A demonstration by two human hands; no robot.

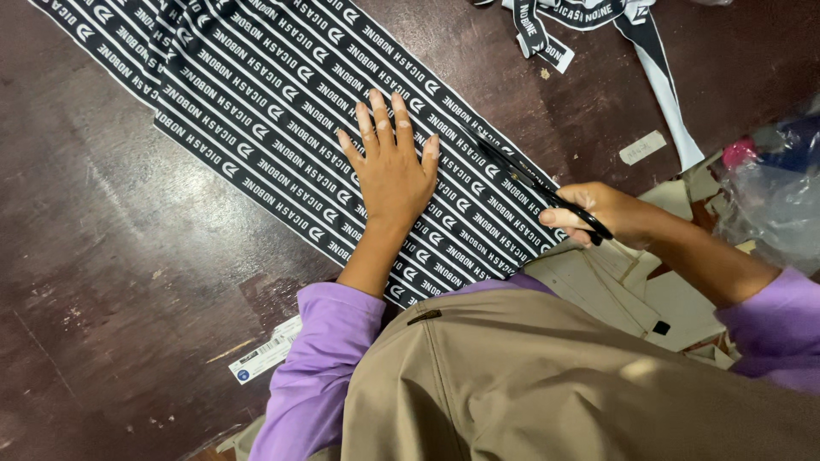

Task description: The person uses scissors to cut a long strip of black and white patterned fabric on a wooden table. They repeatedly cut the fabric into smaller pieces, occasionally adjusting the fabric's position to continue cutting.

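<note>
A long black sheet printed with rows of white lettering and small logos lies diagonally across a dark wooden table. My left hand rests flat on the sheet near its near end, fingers spread. My right hand grips black scissors at the sheet's right edge. The blades lie along a printed row and point up-left toward my left hand. Whether the blades are apart is hard to tell.
Cut black-and-white strips lie at the top right. A clear plastic bag sits at the right edge above pale card pieces. A small white label and a printed tag lie on the wood.
</note>
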